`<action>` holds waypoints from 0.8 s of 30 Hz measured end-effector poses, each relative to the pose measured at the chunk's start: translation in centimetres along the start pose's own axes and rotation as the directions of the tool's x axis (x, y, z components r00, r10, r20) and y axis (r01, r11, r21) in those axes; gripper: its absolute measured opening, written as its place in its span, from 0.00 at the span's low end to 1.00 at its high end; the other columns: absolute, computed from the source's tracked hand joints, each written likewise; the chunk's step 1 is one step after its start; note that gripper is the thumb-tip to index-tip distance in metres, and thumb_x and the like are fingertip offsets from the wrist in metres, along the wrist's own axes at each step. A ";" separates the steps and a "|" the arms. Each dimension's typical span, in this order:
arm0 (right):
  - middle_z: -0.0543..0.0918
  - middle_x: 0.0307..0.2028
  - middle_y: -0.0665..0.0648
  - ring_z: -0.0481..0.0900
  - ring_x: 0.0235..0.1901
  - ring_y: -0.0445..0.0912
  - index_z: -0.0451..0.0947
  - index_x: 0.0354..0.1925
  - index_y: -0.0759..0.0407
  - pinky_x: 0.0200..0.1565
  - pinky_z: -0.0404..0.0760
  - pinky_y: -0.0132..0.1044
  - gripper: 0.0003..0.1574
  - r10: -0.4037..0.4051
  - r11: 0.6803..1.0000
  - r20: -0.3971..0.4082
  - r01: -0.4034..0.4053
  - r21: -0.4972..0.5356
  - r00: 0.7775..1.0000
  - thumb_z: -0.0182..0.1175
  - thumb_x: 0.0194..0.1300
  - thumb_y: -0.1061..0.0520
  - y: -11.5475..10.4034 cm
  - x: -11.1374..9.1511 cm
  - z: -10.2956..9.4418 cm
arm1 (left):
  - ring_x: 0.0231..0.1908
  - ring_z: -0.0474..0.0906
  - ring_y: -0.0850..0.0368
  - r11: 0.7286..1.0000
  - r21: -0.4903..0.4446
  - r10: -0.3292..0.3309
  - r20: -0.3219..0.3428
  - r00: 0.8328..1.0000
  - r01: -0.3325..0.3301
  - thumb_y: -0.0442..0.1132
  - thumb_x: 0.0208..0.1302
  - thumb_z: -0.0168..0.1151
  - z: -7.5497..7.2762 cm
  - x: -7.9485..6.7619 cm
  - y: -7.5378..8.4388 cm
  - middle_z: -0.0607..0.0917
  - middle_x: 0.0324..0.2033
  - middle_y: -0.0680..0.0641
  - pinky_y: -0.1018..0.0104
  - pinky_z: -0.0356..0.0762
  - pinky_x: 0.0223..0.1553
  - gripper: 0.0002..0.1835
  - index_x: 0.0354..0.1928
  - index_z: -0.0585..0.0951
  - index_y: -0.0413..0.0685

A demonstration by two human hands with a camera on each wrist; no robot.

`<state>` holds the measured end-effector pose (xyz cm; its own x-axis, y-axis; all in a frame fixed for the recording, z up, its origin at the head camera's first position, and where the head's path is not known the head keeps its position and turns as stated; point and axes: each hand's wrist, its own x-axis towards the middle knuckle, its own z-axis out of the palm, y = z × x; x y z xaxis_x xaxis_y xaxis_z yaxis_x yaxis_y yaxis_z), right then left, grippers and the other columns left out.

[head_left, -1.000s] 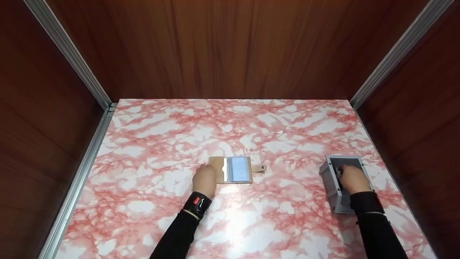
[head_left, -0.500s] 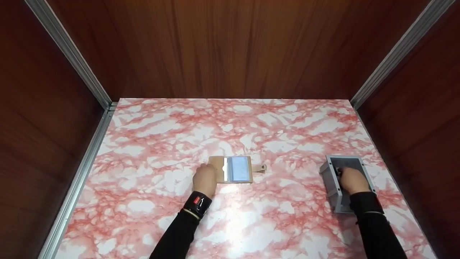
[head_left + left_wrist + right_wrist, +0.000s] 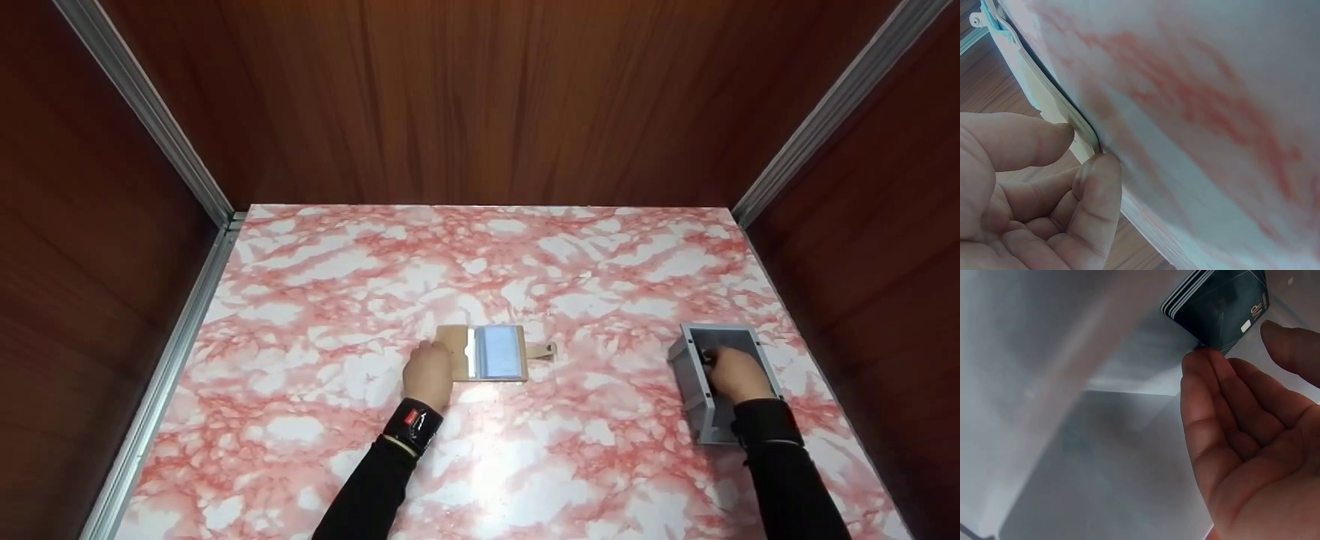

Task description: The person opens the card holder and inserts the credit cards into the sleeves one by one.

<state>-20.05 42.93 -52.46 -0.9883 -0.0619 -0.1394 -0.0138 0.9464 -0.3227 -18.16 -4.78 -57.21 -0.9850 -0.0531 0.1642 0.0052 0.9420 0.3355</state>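
Note:
A tan card holder (image 3: 452, 352) lies spread on the table, with clear bluish sleeves (image 3: 500, 351) and a snap strap (image 3: 541, 351) pointing right. My left hand (image 3: 428, 375) pinches its left edge. In the left wrist view, the thumb (image 3: 1050, 138) lies on the cover and a fingertip sits at its lower edge. My right hand (image 3: 739, 373) is inside a grey bin (image 3: 694, 390) at the right. Within it, a dark card (image 3: 1221, 312) with a small white patch leans by the wall. Fingertips (image 3: 1202, 360) touch the card's lower end, while the thumb (image 3: 1289, 346) stands slightly apart.
The table (image 3: 480, 262) has a red and white marbled top. Brown wood-grain panels (image 3: 465, 105) rise at the back and both sides, with metal rails (image 3: 150, 112) along the corners. The bin is close to the table's right edge.
My right fingers have shifted slightly inside the bin, and a dark thing now shows at their tips. The left hand and card holder stay where they were.

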 end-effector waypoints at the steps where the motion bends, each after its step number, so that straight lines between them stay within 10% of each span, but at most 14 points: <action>1: 0.78 0.42 0.81 0.77 0.42 0.73 0.73 0.49 0.83 0.44 0.75 0.63 0.20 0.000 1.000 0.000 0.000 0.007 1.000 0.55 0.66 0.65 0.0 0.0 0.0 | 0.32 0.79 0.41 1.000 -0.001 0.000 0.000 1.000 0.000 0.25 0.62 0.52 0.0 0.0 0.0 0.78 0.31 0.37 0.50 0.81 0.31 0.07 0.36 0.80 0.31; 24: 0.79 0.37 0.76 0.78 0.32 0.65 0.73 0.48 0.82 0.38 0.75 0.60 0.20 0.034 0.995 -0.065 -0.028 0.093 0.997 0.56 0.68 0.62 0.2 0.1 -0.5 | 0.31 0.78 0.40 0.999 -0.028 0.030 -0.057 0.998 -0.032 0.25 0.60 0.53 0.1 -0.2 -0.1 0.78 0.29 0.37 0.48 0.80 0.30 0.06 0.32 0.80 0.32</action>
<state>-20.25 43.24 -52.09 -0.9960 -0.0087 -0.0888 0.0281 0.9140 -0.4048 -17.95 -4.83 -57.34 -0.9730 -0.0434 0.2267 0.0413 0.9336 0.3560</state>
